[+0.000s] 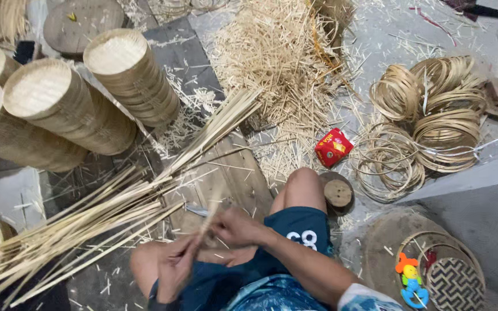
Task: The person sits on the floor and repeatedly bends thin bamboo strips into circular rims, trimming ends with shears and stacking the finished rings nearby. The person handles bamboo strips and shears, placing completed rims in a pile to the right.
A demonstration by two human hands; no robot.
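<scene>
Upper left stand stacks of woven trays [59, 103], and below them a bundle of strips [105, 213] fans across the floor. At lower centre my left hand [174, 265] and right hand [234, 226] both pinch one thin strip [208, 216] above my knees. To the right lie a red box [333, 147] and coiled hoops [433, 115].
</scene>
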